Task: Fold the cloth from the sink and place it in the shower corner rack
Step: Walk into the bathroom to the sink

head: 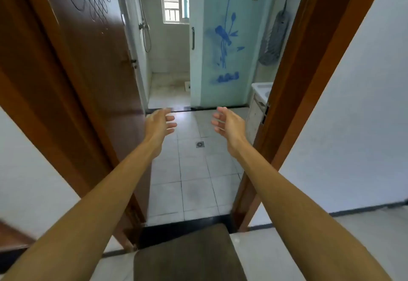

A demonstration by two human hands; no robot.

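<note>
Sink [261, 88] far right, fingers [171, 124] spread, empty

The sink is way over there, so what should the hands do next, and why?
Probably step through the doorway toward the sink. Both hands, left and right, are open and empty, only the sink's corner shows past the door frame, and no cloth is in view.

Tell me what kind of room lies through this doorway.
A home bathroom, most likely: a shower hose on the far wall, a frosted glass shower door, and a sink at right. Both hands are empty.
</note>
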